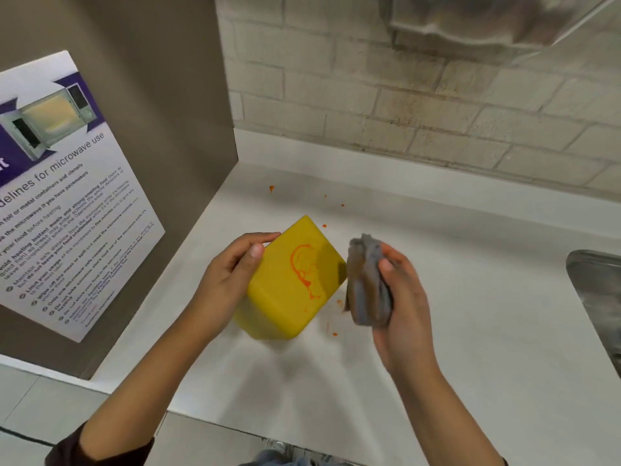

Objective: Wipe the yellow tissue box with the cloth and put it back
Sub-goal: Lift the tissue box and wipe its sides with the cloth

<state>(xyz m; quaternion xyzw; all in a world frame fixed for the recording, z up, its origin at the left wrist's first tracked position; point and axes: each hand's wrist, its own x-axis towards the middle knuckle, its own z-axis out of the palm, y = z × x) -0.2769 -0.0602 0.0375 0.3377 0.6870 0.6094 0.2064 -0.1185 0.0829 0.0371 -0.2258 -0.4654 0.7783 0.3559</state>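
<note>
Left hand [232, 277] clamped on the yellow tissue box [289, 280], tilted above the white surface [470, 314], orange smear [304, 267] across its upturned face. Right hand [403, 297] just beside it, grip bunched tight around the grey cloth [366, 280], cloth close to the box's right edge, contact unclear. Orange splatters [271, 188] dotted on the surface behind and below. Microwave notice [64, 196] on the brown panel at left, steel sink [598, 297] at far right, tiled wall [437, 112] behind.
</note>
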